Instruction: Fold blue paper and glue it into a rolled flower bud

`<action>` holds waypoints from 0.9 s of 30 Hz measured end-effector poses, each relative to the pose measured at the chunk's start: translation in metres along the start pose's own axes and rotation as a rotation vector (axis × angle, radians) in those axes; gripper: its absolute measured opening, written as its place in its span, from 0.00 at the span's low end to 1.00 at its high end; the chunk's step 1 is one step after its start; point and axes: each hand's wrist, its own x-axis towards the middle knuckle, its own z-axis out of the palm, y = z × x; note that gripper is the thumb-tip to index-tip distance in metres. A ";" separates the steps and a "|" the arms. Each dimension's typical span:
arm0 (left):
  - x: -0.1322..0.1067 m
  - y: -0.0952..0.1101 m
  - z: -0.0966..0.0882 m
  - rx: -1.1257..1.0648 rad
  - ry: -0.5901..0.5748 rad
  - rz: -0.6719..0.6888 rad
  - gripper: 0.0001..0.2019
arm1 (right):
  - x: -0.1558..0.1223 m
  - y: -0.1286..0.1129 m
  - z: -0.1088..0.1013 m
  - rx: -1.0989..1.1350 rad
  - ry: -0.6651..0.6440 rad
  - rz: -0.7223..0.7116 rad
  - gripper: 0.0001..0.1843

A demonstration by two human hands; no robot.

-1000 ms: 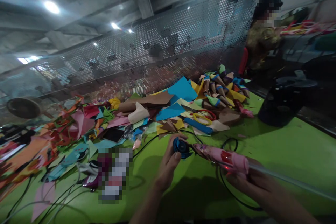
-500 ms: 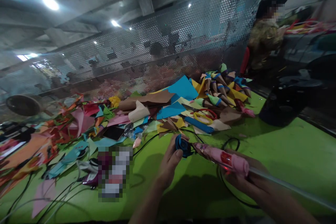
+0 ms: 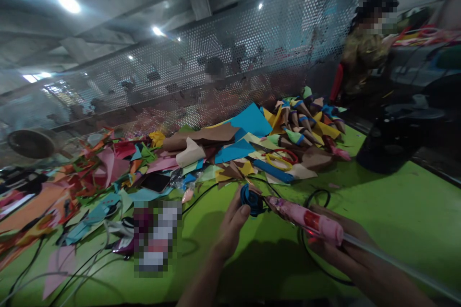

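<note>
My left hand (image 3: 229,231) is closed around a small coiled piece of blue felt (image 3: 251,200), the thumb pressed on its near side. A pink hot glue gun (image 3: 326,228) lies in the grip of my right hand (image 3: 342,256). Its dark, stained nozzle points left, close against the felt coil; whether the two touch I cannot tell. From the gun's rear sticks out a long pale glue stick (image 3: 389,255), and a red light glows beneath its body. Both hands are held above the green table (image 3: 281,278).
Colourful felt scraps (image 3: 108,168) cover the left and back. Red-and-yellow-handled scissors (image 3: 281,159) lie beyond my hands, beside brown felt cones (image 3: 298,124). A power strip (image 3: 160,237) with cables is on the left. A black container (image 3: 389,141) stands at right; a person (image 3: 363,57) sits behind.
Both hands hold almost the same place, the glue gun tip staying by the blue felt coil. In the background the person's head has shifted slightly.
</note>
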 end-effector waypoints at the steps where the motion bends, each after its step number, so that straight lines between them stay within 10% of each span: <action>1: 0.000 0.001 0.000 0.004 0.002 -0.002 0.27 | 0.000 0.001 0.000 0.003 -0.005 0.007 0.32; 27: -0.004 -0.004 -0.004 -0.018 0.026 -0.003 0.29 | 0.012 -0.012 -0.001 0.084 -0.121 -0.014 0.29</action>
